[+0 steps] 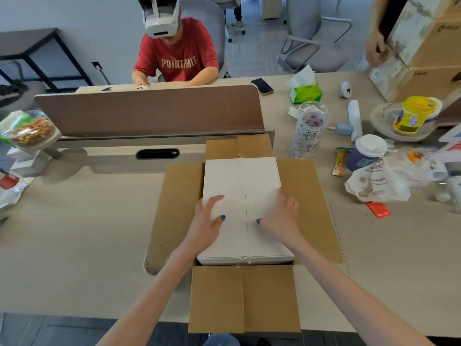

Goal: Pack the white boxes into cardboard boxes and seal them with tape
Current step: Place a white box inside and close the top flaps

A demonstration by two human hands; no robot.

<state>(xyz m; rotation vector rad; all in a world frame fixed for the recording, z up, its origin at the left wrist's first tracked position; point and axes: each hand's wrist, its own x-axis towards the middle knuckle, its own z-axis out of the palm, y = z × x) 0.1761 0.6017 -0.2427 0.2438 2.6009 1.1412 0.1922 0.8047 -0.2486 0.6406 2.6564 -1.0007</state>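
I see one white box [239, 181] sitting in the open cardboard box [179, 201], which stands on the counter [74, 221] at its near edge. All four flaps are folded outward. The near flap hangs over the counter edge. The top of the white box sits level with the opening or slightly above it; I cannot tell which.

The left hand [208, 221] lies on the lid near its left edge, with the fingers spread and fairly straight. The right hand [283, 216] holds the right edge, fingers bent down over it and thumb resting on the lid.

A stack of tape rolls [309, 128] stands just beyond the right flap. A lidded paper cup [366, 151] and a plastic bag [376, 183] lie further right. A person in a red shirt [177, 53] sits behind the divider [149, 111].
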